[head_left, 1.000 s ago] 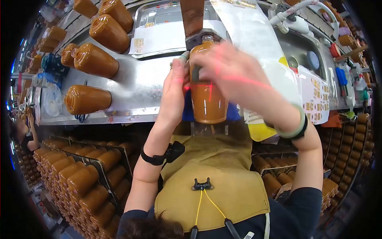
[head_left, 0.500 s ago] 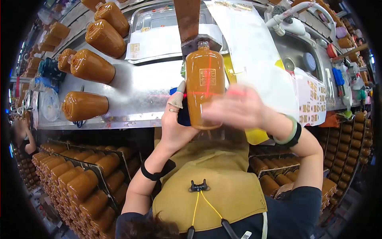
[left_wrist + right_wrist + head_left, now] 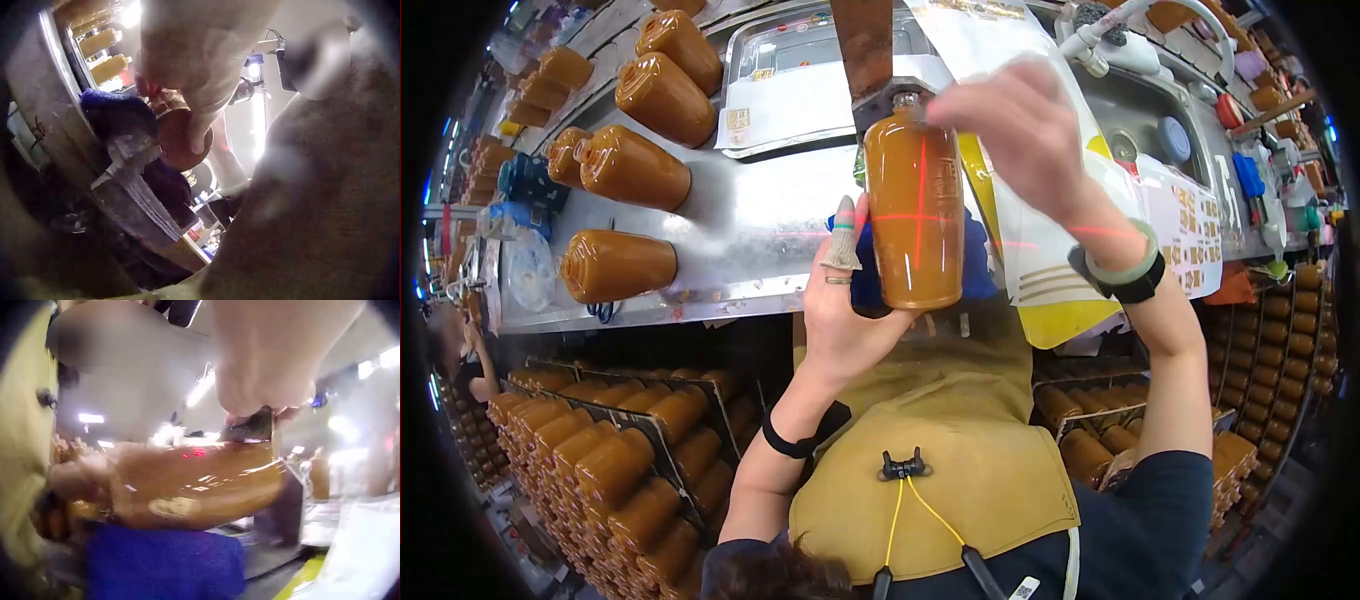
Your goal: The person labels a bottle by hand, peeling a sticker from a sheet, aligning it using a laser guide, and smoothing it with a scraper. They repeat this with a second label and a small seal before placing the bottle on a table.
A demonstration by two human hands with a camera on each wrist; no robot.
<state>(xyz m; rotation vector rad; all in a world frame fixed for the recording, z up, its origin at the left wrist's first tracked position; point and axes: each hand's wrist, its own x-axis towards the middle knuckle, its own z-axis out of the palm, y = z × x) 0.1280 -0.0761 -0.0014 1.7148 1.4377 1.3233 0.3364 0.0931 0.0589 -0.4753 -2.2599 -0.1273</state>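
A glossy brown bottle (image 3: 900, 255) lies with its neck against a metal bracket (image 3: 895, 97) and its base towards the apron. My left hand (image 3: 840, 315) holds it at the base, thumb over the bottom and fingers along the left side; a cloth cot (image 3: 842, 252) covers one finger. Near the bottle's shoulder, my right hand (image 3: 1030, 140) is blurred and pinches a small dark flat piece (image 3: 253, 429), seen against the bottle's upper surface in the right wrist view. A gold square label (image 3: 946, 180) faces right. Red crossed light lines fall on the bottle. Blue cloth (image 3: 165, 565) lies beneath.
Several brown bottles (image 3: 635, 168) lie on the metal bench at left. A clear tray (image 3: 800, 60) with white paper sits behind. White sheets (image 3: 1055, 230), a label sheet (image 3: 1185, 230) and a sink (image 3: 1145, 110) are at right. Stacked bottles (image 3: 615, 445) fill racks below.
The bottle has turned, moving its label from the top towards the right. My left hand has gone from the bottle's upper side to its base. My right hand swept down, then back up to the shoulder.
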